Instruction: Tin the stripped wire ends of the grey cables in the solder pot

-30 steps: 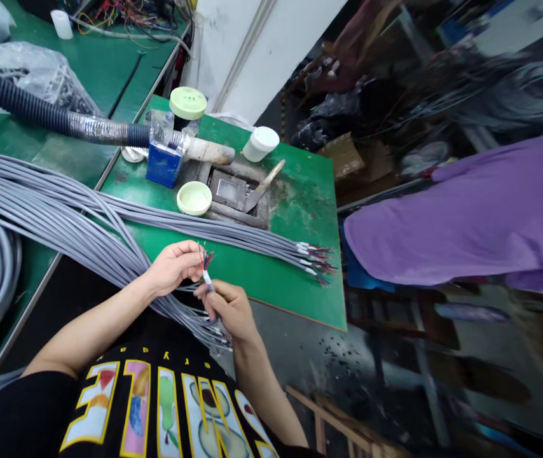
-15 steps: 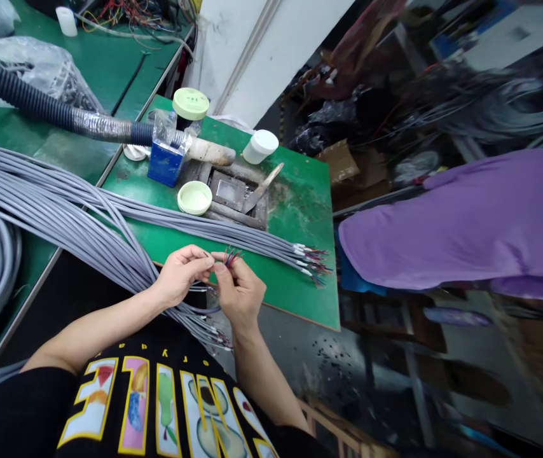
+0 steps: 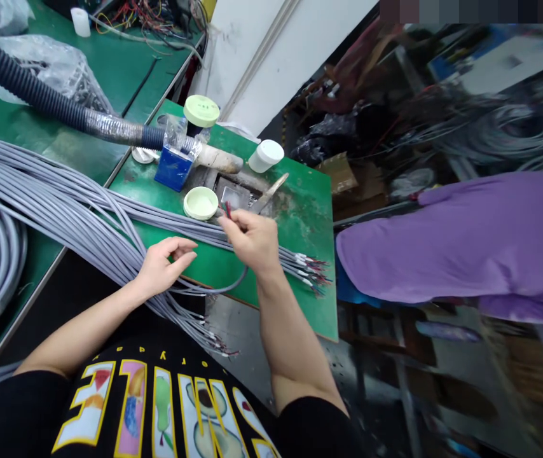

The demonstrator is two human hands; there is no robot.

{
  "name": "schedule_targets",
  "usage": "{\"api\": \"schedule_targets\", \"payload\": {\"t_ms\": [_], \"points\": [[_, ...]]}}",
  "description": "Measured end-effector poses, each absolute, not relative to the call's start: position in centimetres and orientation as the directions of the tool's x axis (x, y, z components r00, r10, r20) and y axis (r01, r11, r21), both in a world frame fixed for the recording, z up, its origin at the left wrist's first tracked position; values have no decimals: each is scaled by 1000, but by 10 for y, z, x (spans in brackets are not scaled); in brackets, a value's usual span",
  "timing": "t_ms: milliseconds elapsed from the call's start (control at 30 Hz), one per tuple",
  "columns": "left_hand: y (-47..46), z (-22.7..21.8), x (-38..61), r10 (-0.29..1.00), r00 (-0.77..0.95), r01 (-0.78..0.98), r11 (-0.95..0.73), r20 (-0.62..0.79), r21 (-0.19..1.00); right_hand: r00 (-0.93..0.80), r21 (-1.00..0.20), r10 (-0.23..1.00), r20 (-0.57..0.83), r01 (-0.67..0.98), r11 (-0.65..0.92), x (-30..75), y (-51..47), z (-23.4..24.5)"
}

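Observation:
My right hand [image 3: 255, 240] is closed around the end of a grey multi-core cable [image 3: 239, 284], whose dark and red wire ends [image 3: 226, 208] stick out past the fingertips. These ends are close to a pale green shallow dish [image 3: 201, 203] and a square metal pot with a shiny surface [image 3: 234, 197]. Lower and to the left, my left hand [image 3: 166, 264] is open and holds nothing, thumb and fingers apart. It hovers by the bundle of grey cables [image 3: 109, 245]. Another row of cables [image 3: 180, 224] lies across the green board, with stripped ends [image 3: 312, 270] at the right.
A flat stick [image 3: 271, 193] leans on the pot's rim. Around the pot stand a blue box [image 3: 174, 168], a black corrugated hose [image 3: 56, 105], a white-lidded tub [image 3: 266, 156] and a green-lidded jar [image 3: 201, 111]. At right is a purple cloth [image 3: 457, 245].
My right hand has moved up and away from my left, carrying the cable end toward the dish and pot. My left hand has let go of the wires and drawn back left.

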State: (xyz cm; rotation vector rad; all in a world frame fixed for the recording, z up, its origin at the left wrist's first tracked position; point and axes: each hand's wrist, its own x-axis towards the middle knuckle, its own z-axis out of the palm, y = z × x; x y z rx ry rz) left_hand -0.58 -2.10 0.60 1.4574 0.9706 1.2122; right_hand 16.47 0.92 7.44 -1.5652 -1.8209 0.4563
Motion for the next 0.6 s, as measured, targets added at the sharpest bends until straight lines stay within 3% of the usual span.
{"api": "schedule_targets", "payload": {"t_ms": [100, 267, 400, 600], "points": [[-23, -3, -10, 835, 303, 249, -535, 460, 807, -125, -531, 973, 197, 820, 213, 167, 44, 75], [-27, -15, -4, 674, 458, 423, -739, 580, 524, -218, -252, 976, 20, 943, 216, 159, 79, 71], [-28, -18, -3, 648, 488, 465, -760, 585, 454, -235, -116, 970, -67, 967, 226, 153, 88, 66], [-28, -20, -4, 639, 521, 444, -769, 565, 460, -233, -30, 968, -90, 973, 231, 150, 91, 58]]}}
